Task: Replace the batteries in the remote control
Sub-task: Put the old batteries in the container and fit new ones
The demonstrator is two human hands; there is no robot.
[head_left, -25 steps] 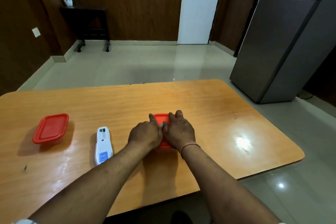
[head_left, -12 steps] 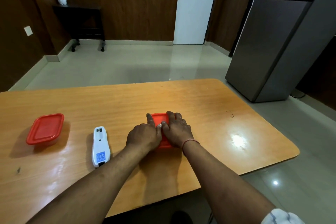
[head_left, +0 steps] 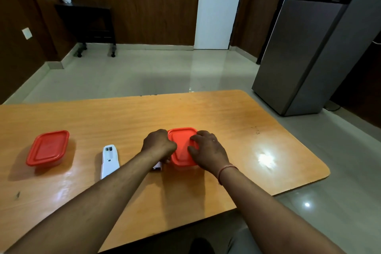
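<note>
The white remote control (head_left: 110, 161) is lying flat, back side up, long axis running near to far, with the battery bay uncovered at its far end. Off to its right sits a clear container with a red lid (head_left: 182, 150), lid on. A matching red-lidded container (head_left: 48, 147) is well to the remote's left, also closed. A small white piece (head_left: 157, 166) pokes out by the right container's near-left corner, too hidden to identify.

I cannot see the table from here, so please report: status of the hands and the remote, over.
Hands: left hand grips red lid at its left edge, right hand rests on top. White remote lies apart, untouched, battery bay open. Nothing in the way.
</note>
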